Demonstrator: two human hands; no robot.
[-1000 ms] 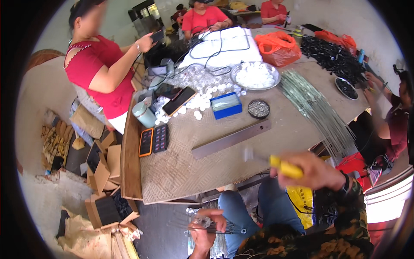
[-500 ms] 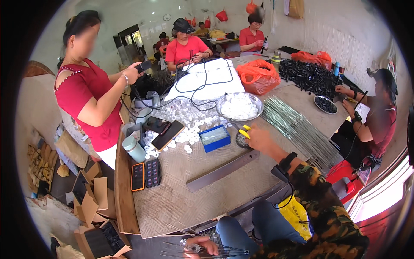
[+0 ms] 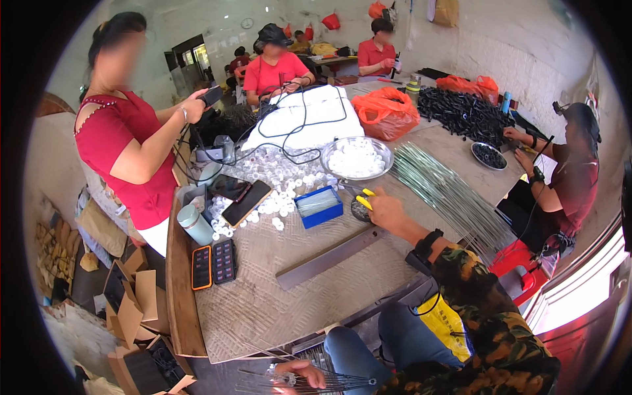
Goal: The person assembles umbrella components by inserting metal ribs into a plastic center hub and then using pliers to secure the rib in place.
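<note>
My right hand (image 3: 393,212) reaches across the near part of the table, closed round yellow-handled pliers (image 3: 366,198). The pliers' jaws are at a small round dish of small metal bits (image 3: 360,210), partly covered by the hand. Low in front, beside my knees, my left hand (image 3: 308,374) is closed round a bundle of thin metal rods (image 3: 349,382). Clear plastic pieces (image 3: 282,378) sit by its fingers. Left of the dish stands a blue box (image 3: 320,220) of fine clear sticks. A flat metal bar (image 3: 329,259) lies in front of the dish.
White plastic caps fill a metal bowl (image 3: 357,176) and litter the table around it. Long metal rods (image 3: 447,197) lie to the right. Phones (image 3: 246,203), a flask (image 3: 195,224) and a parts case (image 3: 224,261) are leftward. Co-workers surround the table; one person (image 3: 128,131) stands at left.
The whole view has shifted slightly, so things sit a little further left. My right hand still grips the pliers at the dish, and my left hand keeps the rods.
</note>
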